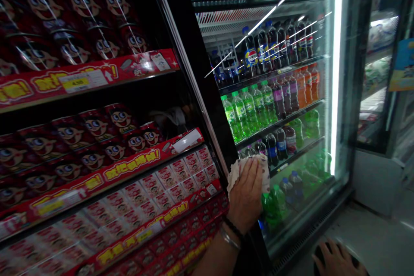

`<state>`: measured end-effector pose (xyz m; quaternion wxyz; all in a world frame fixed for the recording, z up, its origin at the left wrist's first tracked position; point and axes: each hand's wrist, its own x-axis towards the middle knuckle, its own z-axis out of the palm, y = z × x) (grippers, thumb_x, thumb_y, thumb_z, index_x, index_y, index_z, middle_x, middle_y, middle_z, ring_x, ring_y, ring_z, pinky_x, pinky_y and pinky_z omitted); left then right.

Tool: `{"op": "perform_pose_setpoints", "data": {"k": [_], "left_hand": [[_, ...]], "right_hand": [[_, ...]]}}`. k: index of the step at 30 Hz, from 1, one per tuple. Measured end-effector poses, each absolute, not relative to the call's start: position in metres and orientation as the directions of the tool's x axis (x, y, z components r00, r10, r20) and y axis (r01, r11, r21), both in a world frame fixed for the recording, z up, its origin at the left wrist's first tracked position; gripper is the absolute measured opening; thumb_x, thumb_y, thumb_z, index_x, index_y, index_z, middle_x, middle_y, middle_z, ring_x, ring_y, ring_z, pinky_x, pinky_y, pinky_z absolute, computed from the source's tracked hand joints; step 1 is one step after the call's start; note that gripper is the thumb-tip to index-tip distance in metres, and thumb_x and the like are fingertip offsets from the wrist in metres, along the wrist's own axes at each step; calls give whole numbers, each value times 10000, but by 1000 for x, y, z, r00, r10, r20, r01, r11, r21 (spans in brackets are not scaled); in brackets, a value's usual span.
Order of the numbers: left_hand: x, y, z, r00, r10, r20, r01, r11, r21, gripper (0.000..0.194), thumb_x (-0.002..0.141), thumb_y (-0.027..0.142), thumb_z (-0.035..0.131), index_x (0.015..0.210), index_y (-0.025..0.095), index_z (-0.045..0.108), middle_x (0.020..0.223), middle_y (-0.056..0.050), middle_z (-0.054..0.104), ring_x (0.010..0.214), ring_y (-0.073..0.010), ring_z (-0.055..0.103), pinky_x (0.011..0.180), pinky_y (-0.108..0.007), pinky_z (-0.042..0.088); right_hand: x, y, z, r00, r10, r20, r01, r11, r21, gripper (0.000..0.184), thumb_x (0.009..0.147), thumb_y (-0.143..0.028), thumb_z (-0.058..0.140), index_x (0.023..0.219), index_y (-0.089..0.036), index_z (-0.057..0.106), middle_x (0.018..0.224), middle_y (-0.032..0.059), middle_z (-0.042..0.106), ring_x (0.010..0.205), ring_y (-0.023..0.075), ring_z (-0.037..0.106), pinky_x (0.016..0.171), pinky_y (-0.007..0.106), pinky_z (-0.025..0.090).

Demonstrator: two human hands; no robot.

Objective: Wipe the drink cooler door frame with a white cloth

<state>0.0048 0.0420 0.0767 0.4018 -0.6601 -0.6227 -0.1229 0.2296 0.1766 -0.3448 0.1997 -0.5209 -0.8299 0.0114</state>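
My left hand [247, 196] presses a pale, crumpled cloth [234, 174] against the lower left part of a fridge's glass door [299, 155], close to its dark frame. Its fingers lie together over the cloth; the thumb is hidden. A dark beaded bracelet and a metal bangle circle that wrist. Behind the glass near the cloth stand bottles of dark drink [280, 143] and green drink [278, 200]. Down at the bottom right edge, my right hand [341, 261] rests with fingers spread over something dark and rounded, cut off by the frame.
To the left, shelves hold red cans [97, 125] with cartoon faces and small red-and-white cartons [155, 185]. A grey cloth-like thing [171, 116] lies at a shelf end. A bright light strip [336, 69] runs along the fridge's right side. Pale floor [381, 237] shows at lower right.
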Motion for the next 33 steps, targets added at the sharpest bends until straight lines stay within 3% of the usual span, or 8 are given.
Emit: {"op": "perform_pose_setpoints", "data": {"k": [4, 10, 14, 17, 21, 26, 30, 33], "left_hand": [[12, 40, 71, 137, 732, 667, 953, 87, -292, 597, 1090, 187, 445, 1674, 86, 371, 1791, -79, 272, 1700, -253, 185, 1393, -513, 376], [19, 37, 69, 79, 756, 650, 987, 34, -160, 707, 1094, 469, 552, 1673, 108, 368, 1804, -64, 234, 1703, -261, 182, 1386, -548, 380], [21, 35, 66, 58, 766, 640, 998, -23, -62, 741, 1091, 489, 561, 1695, 129, 326, 1804, -59, 234, 1706, -254, 169, 1411, -566, 322], [22, 32, 69, 16, 790, 613, 997, -60, 51, 696, 1106, 444, 528, 1703, 158, 316, 1810, -51, 220, 1709, -248, 156, 1427, -586, 270], [26, 21, 80, -32, 807, 589, 978, -96, 185, 643, 1116, 358, 433, 1719, 178, 299, 1804, -75, 238, 1707, -262, 165, 1428, -590, 264], [25, -6, 89, -2, 724, 690, 976, -149, 160, 698, 1102, 341, 474, 1742, 191, 239, 1772, -140, 311, 1673, -292, 283, 1379, -554, 398], [10, -18, 100, -40, 534, 845, 982, -137, 133, 652, 1095, 232, 518, 1709, 185, 304, 1740, -139, 389, 1636, -240, 371, 1358, -476, 445], [-7, -10, 124, -89, 352, 932, 989, -81, 125, 613, 1084, 153, 533, 1671, 184, 361, 1706, -141, 444, 1610, -206, 412, 1358, -428, 445]], "right_hand": [[235, 176, -342, -375, 851, 367, 834, 483, -267, 698, 912, -611, 306, 1149, -246, 851, 1399, 187, 713, 1363, 491, 612, 1014, 808, 448], [231, 170, -317, -342, 775, 531, 748, 566, -346, 568, 911, -592, 409, 1046, -234, 829, 1265, 202, 768, 1228, 521, 684, 956, 821, 510], [202, 132, -210, -412, 475, 778, 415, 857, -304, 507, 1047, -498, 553, 1426, -180, 667, 1459, 182, 682, 1317, 398, 677, 1003, 602, 641], [172, 98, -104, -405, 404, 821, 265, 911, -317, 614, 1088, -308, 558, 1678, -213, 416, 1706, 168, 444, 1579, 381, 448, 1193, 640, 544], [130, 85, -18, -378, 268, 886, 146, 962, -229, 774, 1072, -248, 522, 1769, -214, 188, 1781, 190, 283, 1651, 421, 307, 1244, 718, 478], [79, 107, -3, -338, 313, 888, 193, 946, -260, 776, 1069, -321, 497, 1773, -348, 170, 1828, 83, 184, 1689, 413, 205, 1306, 708, 426], [48, 124, 2, -238, 335, 912, 246, 929, -277, 757, 1114, -347, 442, 1781, -302, 87, 1840, 157, 8, 1693, 487, 62, 1253, 880, 291], [35, 133, 4, -147, 290, 946, 238, 938, -251, 714, 1141, -413, 424, 1779, -308, 121, 1833, 195, 27, 1689, 491, 96, 1242, 898, 241]]}}
